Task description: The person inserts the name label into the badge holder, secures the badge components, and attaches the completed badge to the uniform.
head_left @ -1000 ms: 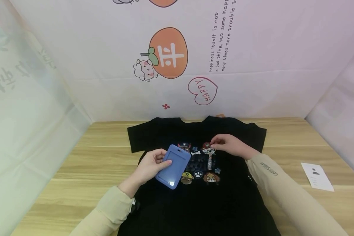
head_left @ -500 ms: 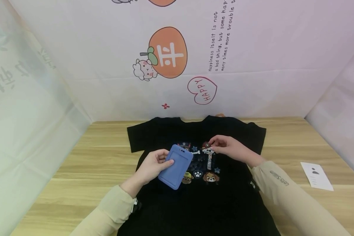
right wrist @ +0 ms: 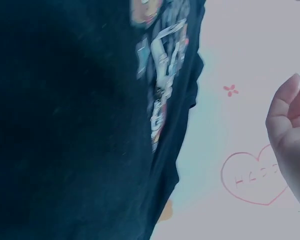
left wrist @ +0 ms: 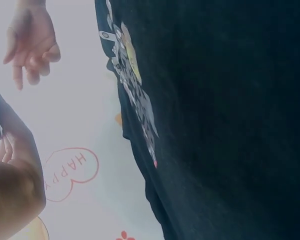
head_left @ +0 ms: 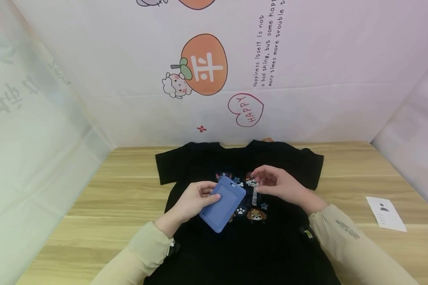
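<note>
My left hand (head_left: 194,202) grips a blue badge holder (head_left: 222,204) along its left side, thumb on the front face. The holder is tilted above a black T-shirt (head_left: 264,249) that has cartoon dog faces printed on its chest. My right hand (head_left: 283,184) is over the print, fingers loosely bent and apart. Just below its fingertips lies a clear strap with a snap (head_left: 255,198); the left wrist view shows this strap (left wrist: 106,36) standing out from the shirt, away from the right hand (left wrist: 34,50). Only part of the right hand (right wrist: 292,125) enters the right wrist view.
On the wooden table (head_left: 103,206) the shirt is spread with its collar toward the back. A white card (head_left: 386,213) with a small figure printed on it lies at the right. Printed cloth (head_left: 306,111) stands behind the table and on both sides.
My left hand has brought the badge holder to the right and tilted it further. The right hand has moved slightly toward me, its fingers spreading, while the strap stays on the shirt.
</note>
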The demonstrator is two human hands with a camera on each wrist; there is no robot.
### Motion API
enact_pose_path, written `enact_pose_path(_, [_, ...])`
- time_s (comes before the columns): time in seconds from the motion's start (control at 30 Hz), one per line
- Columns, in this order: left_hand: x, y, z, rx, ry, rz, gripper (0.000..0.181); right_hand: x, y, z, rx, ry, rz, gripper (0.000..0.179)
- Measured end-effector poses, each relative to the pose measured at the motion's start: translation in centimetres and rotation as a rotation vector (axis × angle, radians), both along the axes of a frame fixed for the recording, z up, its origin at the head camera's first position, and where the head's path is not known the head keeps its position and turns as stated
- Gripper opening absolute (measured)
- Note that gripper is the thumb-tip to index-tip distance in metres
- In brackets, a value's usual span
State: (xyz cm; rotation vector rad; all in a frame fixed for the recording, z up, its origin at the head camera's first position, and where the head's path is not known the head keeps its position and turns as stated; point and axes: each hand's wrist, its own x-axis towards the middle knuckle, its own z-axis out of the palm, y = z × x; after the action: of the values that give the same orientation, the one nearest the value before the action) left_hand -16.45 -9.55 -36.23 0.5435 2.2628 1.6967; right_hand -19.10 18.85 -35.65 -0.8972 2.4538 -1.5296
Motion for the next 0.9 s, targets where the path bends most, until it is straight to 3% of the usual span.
enact_pose_path(0.2, [0.0,0.5,0.0,0.017,-0.030,-0.024,0.032,0.6,-0.6,0.2,-0.097,0.170,0.114,0.037])
enact_pose_path(0.37, [0.0,0.8,0.0,0.022,-0.049,-0.049,0.031,0.8,-1.1,0.0,-0.119,0.277,0.204,0.039])
enact_pose_path(0.63, [0.1,1.3,0.1,0.005,-0.080,-0.065,0.031,1.2,-1.6,0.1,-0.121,0.379,0.248,0.024])
enact_pose_path(0.9, [0.2,1.5,-0.2,-0.041,-0.114,-0.114,0.030,1.6,-2.4,0.0,-0.123,0.608,0.241,0.016])
